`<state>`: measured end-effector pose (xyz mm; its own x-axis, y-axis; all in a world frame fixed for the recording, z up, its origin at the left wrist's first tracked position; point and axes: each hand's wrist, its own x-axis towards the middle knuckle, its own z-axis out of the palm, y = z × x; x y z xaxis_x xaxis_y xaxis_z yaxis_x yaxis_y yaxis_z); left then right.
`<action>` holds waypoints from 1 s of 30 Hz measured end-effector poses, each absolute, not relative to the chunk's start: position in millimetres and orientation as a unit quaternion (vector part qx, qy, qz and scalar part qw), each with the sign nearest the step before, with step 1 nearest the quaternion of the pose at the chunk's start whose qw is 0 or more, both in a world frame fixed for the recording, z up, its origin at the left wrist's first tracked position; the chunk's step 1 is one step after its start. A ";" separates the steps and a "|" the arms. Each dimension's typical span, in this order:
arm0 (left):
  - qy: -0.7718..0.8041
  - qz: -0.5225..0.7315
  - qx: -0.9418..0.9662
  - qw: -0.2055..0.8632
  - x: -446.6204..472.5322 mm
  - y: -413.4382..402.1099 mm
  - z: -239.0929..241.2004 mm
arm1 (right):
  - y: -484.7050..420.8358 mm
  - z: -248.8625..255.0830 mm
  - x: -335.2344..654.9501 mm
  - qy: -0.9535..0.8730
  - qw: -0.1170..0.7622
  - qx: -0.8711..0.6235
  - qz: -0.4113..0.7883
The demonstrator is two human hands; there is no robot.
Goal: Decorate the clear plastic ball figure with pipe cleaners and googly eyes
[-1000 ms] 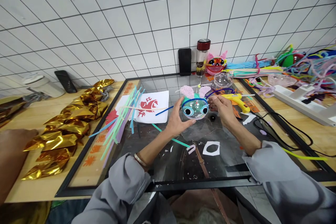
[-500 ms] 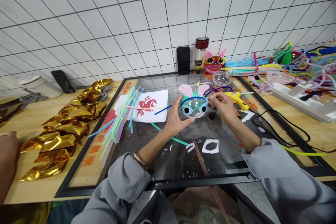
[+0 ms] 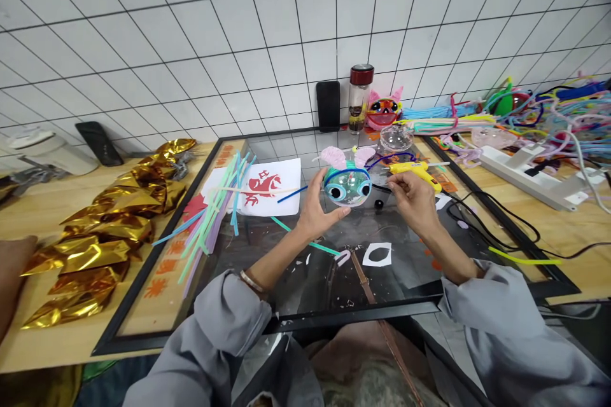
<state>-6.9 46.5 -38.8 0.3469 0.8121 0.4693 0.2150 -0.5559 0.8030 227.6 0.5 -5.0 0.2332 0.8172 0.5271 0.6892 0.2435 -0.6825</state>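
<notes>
My left hand [image 3: 321,213] is closed round the side of a clear plastic ball [image 3: 349,194] made up as an animal head. The ball has two big googly eyes, pink fuzzy ears, a green back and a blue pipe cleaner [image 3: 292,194] sticking out to the left. My right hand [image 3: 414,200] is to the right of the ball, apart from it, with thumb and fingertips pinched together. Whatever lies between those fingertips, if anything, is too small to make out. Just behind it lies a yellow hot glue gun [image 3: 416,173].
Pipe cleaners [image 3: 214,213] lie bundled over a white sheet with a red print [image 3: 281,203]. Gold foil [image 3: 95,248] stretches along the left, near another person's hand [image 3: 14,273]. A glass bottle [image 3: 359,102] stands by the wall. A power strip [image 3: 520,178] and black cable [image 3: 501,238] are at right.
My right hand has drawn away from the ball, to the right and slightly down, still pinched. The left hand keeps hold of the ball. The whole view has shifted a little.
</notes>
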 end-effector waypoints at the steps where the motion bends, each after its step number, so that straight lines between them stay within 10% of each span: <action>1: 0.340 0.460 0.752 0.327 -7.2 46.1 -38.7 | -2.1 -6.5 228.5 -0.612 0.494 -0.615 0.058; 12: 0.348 0.506 0.703 0.359 -8.6 42.8 -37.9 | -20.2 -26.6 235.7 -0.653 0.425 -0.625 0.035; 23: 0.351 0.505 0.711 0.342 -7.6 37.2 -37.0 | -10.2 -27.6 217.4 -0.724 0.128 -0.673 -0.077; 30: 0.348 0.490 0.730 0.326 -6.8 38.6 -40.3 | -10.4 -35.6 222.3 -0.707 0.236 -0.666 0.001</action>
